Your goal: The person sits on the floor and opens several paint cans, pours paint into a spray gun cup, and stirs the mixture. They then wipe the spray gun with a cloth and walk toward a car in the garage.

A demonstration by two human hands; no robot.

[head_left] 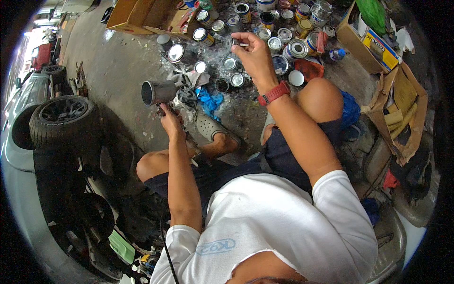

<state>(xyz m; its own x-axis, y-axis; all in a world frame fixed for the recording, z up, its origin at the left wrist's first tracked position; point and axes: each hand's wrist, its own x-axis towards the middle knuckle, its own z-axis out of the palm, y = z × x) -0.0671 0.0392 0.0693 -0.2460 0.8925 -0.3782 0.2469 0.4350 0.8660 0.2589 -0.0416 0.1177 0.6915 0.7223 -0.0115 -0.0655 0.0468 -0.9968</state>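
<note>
My left hand [172, 122] is closed around the dark grip of what looks like a paint spray gun, with a metal cup [160, 93] on it. The cup's round, dark end faces left. Over the cluster of paint cans, my right hand [253, 53] pinches a small, dark metallic piece [234, 42] between thumb and fingers; its exact kind is too small to make out. Below that hand stand several open or lidded cans, among them a silver-topped can [236, 79]. A crumpled grey rag [187, 83] and a blue glove-like piece [209, 101] lie right of the cup.
Cardboard boxes stand at the back left [137, 16] and right [355, 45], with a torn carton [399, 113] nearer. A wheel [66, 111] and a car body [19, 189] border the left side. A red cloth [309, 70] lies beside the cans.
</note>
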